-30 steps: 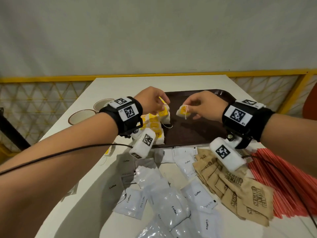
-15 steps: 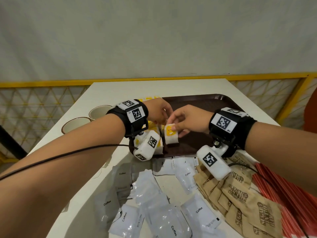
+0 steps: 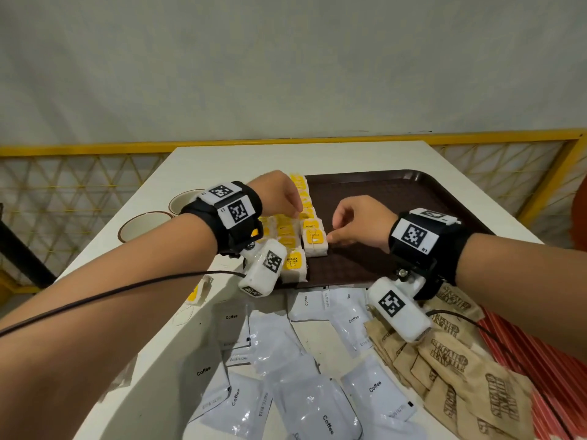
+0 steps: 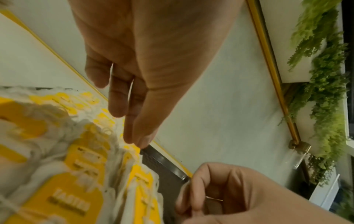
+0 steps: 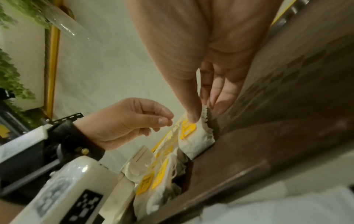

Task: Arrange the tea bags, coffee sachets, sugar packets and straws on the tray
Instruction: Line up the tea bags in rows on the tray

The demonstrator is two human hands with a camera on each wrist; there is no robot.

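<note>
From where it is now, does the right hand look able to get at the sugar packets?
Probably yes. The right hand is over the tray, pinching a tea bag; the sugar packets lie uncovered under that forearm, so it must let go and pull back.

Bare tray (image 3: 397,198) right of tea bags (image 3: 298,214)
</note>
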